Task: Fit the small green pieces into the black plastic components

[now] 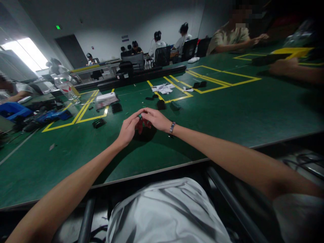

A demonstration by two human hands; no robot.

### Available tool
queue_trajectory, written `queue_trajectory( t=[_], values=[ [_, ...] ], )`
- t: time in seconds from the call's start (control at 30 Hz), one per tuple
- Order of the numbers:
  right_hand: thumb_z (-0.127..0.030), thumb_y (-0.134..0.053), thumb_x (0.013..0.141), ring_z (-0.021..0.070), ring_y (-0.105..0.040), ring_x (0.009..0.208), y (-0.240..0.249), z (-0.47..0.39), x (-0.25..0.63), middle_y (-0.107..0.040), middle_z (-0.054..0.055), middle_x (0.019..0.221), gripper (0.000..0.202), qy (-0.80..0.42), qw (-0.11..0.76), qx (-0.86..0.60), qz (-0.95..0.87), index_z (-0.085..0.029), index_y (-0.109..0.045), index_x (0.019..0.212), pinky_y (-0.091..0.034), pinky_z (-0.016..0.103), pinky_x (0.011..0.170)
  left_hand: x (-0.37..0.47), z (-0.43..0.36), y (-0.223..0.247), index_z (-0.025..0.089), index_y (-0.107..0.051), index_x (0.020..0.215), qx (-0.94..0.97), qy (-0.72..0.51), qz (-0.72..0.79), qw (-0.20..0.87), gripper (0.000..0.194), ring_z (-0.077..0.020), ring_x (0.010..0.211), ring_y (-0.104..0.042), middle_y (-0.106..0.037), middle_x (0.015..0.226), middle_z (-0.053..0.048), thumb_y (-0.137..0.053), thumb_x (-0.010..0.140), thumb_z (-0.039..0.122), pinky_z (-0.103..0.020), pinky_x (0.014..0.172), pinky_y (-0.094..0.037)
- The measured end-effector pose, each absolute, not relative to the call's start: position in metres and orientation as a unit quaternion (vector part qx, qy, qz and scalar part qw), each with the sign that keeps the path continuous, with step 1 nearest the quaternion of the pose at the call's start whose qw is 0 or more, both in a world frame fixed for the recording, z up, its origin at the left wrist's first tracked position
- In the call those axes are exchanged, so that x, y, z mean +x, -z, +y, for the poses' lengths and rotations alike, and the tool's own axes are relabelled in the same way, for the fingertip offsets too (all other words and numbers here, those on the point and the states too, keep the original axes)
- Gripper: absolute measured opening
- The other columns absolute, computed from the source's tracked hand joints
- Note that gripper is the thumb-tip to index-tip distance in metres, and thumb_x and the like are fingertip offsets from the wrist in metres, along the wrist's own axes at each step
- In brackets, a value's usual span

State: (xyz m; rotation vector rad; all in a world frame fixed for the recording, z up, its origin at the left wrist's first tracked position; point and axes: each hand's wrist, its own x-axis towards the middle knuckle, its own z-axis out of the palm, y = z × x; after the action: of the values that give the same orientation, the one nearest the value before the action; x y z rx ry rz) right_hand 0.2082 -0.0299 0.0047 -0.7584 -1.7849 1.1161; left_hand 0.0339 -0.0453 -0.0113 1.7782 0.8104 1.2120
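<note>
Our left hand (128, 130) and right hand (157, 118) curl partly closed around a red-and-green piece (140, 125), probably steadying it from both sides

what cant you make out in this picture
All in the head view:
- Full shape of the small red and green item: covered by the left hand and right hand, and blurred.
- What the black pieces are: too dark and small.
- Print on the bottle: too small and blurred.
- Wall sign wording: too far off.
- Rest of the forearm at far right: cut off by the edge.
</note>
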Motion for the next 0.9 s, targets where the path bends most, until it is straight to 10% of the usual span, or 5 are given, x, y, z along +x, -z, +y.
queue_trajectory(
  t=[0.9],
  values=[
    [-0.024,-0.048,0.098,0.0102,-0.053,0.056,-0.0059,-0.0317,0.2085,-0.054,-0.002,0.067,0.010,-0.459,0.436,-0.289,-0.717,-0.017,-0.054,0.098,-0.044,0.019,0.048,0.0330,-0.0464,0.0113,0.021,-0.058,0.135,0.719,-0.486,0.331,0.371,0.048,-0.0109,0.054,-0.053,-0.060,0.069,-0.002,-0.049,0.096,0.046,-0.024,0.051,-0.046]
  ],
)
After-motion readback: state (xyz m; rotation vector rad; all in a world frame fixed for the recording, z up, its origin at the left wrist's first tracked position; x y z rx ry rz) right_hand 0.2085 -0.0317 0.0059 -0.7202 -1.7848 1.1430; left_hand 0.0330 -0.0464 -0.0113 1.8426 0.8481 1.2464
